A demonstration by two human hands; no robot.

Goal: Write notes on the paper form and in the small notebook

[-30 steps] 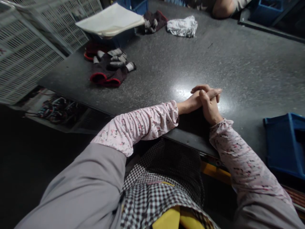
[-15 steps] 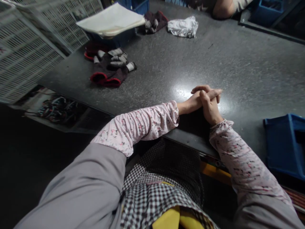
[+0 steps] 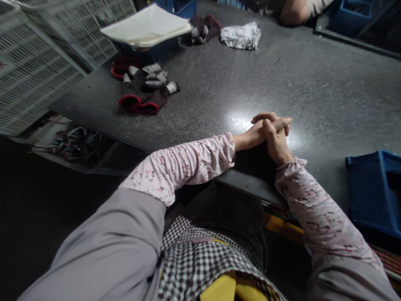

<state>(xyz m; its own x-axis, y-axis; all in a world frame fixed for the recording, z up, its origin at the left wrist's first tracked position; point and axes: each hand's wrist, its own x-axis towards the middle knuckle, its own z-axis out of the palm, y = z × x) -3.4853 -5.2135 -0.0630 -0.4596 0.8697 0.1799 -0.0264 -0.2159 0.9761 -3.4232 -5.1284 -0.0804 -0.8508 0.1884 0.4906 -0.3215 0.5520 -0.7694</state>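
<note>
Clasping each other, the left hand [image 3: 254,133] and right hand [image 3: 278,144] are pressed together, fingers laced; watching remotely, I make out no object between them. They are at the dark tabletop [image 3: 322,96], near its front edge. Nothing has visibly shifted over the last second, so I judge them idle. Right of them sits a blue bin [image 3: 365,184]; to the left, red-cuffed gloves [image 3: 145,94]; farther back, stacked paper [image 3: 147,25], white cloth [image 3: 240,36] and another person's elbow [image 3: 293,12].

Tabletop [image 3: 328,94] open beyond clasped left hand [image 3: 255,132] and right hand [image 3: 278,146]; lane runs out right between co-worker's elbow [image 3: 293,13] (far) and blue bin [image 3: 365,186] (near). Dark gloves [image 3: 145,96] block left, white cloth [image 3: 240,36] far middle.
</note>
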